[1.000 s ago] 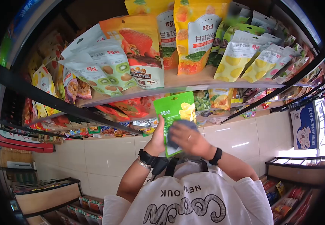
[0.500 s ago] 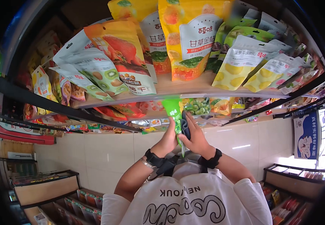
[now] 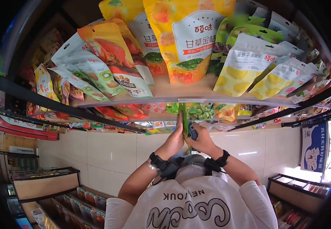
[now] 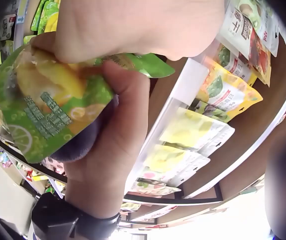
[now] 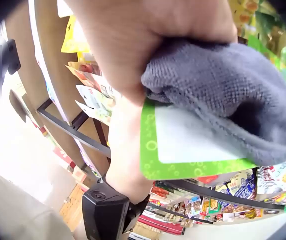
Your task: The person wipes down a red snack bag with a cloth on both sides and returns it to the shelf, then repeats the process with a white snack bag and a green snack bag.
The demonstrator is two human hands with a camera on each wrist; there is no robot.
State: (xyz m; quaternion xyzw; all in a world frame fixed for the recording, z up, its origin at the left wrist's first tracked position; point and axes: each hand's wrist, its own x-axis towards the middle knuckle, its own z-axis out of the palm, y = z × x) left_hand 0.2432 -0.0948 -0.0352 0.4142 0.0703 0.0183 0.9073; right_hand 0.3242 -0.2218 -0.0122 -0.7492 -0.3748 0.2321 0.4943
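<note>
Between the two hands, a green snack pouch (image 3: 185, 119) stands nearly edge-on to the head camera. My left hand (image 3: 173, 139) grips it from the left side. In the left wrist view, yellow fruit and a citrus slice are printed on the pouch (image 4: 48, 92). My right hand (image 3: 205, 142) holds a bunched grey-blue cloth (image 5: 218, 82) against the other face, which has a white panel with a green border. The thumb of my right hand (image 4: 128, 115) lies over the pouch's edge in the left wrist view. Most of the left fingers are hidden there.
In front, a shelf (image 3: 158, 89) holds upright pouches, among them yellow kumquat bags (image 3: 188, 42), kiwi pouches (image 3: 102, 74) and pineapple pouches (image 3: 238, 68). Its front edge lies just beyond the hands. Lower shelves carry more packets. Low display racks (image 3: 47, 187) stand on both sides behind.
The pouch has turned from facing the head camera to edge-on. The right hand with the cloth has moved from across its front to its right side. The head view has shifted slightly.
</note>
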